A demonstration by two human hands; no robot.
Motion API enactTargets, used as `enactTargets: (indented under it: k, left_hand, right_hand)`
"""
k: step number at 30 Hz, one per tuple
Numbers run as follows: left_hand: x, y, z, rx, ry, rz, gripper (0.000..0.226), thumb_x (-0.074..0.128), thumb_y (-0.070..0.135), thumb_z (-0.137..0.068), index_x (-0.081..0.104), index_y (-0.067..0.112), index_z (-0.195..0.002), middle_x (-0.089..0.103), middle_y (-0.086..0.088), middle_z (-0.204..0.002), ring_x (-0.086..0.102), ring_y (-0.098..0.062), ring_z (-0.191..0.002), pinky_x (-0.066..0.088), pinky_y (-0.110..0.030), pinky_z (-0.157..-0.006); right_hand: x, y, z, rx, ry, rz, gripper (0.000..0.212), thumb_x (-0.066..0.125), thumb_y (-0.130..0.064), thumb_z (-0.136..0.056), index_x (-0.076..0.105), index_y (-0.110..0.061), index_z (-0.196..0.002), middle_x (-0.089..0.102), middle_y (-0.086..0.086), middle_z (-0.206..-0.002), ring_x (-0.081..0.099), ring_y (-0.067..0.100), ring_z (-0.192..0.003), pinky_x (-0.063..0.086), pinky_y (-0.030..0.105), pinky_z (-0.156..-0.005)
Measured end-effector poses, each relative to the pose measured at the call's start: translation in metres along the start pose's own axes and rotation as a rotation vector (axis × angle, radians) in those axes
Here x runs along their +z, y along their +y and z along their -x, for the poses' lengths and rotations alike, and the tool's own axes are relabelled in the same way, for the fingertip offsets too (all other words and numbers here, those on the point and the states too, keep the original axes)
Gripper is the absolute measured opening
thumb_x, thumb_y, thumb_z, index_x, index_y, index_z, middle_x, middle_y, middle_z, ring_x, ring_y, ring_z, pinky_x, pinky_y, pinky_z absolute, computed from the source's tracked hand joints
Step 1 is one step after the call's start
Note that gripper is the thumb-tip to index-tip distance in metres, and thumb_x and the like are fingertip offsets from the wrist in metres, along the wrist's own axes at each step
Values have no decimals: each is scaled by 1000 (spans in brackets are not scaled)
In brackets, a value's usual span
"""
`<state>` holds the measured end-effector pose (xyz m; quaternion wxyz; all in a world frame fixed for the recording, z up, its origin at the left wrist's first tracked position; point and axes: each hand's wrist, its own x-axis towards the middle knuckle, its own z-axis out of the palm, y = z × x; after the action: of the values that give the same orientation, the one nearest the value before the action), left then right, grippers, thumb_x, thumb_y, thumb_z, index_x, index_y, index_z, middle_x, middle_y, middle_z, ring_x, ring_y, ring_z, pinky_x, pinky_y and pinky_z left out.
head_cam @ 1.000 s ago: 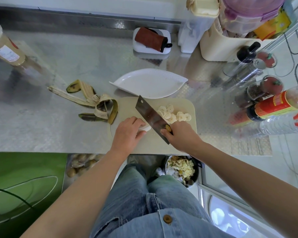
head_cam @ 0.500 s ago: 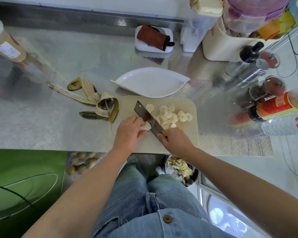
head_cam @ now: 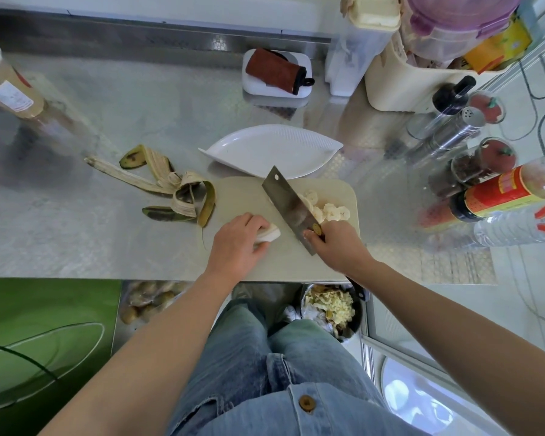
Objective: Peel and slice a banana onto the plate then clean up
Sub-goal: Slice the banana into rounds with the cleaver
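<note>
A beige cutting board lies at the counter's front edge. My left hand holds the short remaining piece of peeled banana down on it. My right hand grips the handle of a cleaver, whose blade is raised and tilted to the right of the banana piece. Several banana slices lie on the board behind the blade, partly hidden by it. A white leaf-shaped plate sits just beyond the board. The banana peel lies on the counter to the left.
A bottle stands at the far left. A white dish with a brown cloth sits at the back. Shakers, jars and bottles crowd the right side. A bin with food scraps stands below the counter edge.
The cleaver has lifted off the banana and swung to the right, leaving a gap between blade and banana piece. My left hand still holds the piece.
</note>
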<state>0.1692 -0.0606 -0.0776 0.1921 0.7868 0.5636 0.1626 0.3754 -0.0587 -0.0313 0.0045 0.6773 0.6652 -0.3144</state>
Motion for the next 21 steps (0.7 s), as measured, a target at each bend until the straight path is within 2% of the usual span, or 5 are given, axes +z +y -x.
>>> enactTargets:
  k: [4, 12, 21]
  left_hand:
    - [4, 6, -2, 7, 19, 0, 37, 80, 26, -68, 62, 15, -99, 63, -3, -93, 58, -22, -80, 48, -31, -61]
    - [4, 2, 3, -28, 68, -53, 29, 80, 26, -69, 62, 15, -89, 62, -1, -84, 56, -19, -72, 33, -23, -56]
    - [4, 2, 1, -32, 47, -20, 28, 82, 24, -69, 63, 14, -88, 62, -1, -84, 56, -20, -73, 42, -28, -56]
  right_hand:
    - [-16, -2, 2, -41, -8, 7, 52, 49, -34, -97, 38, -18, -49, 40, 1, -47, 41, 17, -47, 32, 31, -52]
    - [-16, -7, 5, -56, -100, 66, 48, 47, -35, -97, 41, -13, -55, 46, 5, -52, 46, 22, -49, 35, 32, -51]
    - [-14, -10, 5, -37, -120, 180, 47, 47, -36, -97, 36, -15, -57, 42, 3, -55, 40, 15, -50, 27, 28, -46]
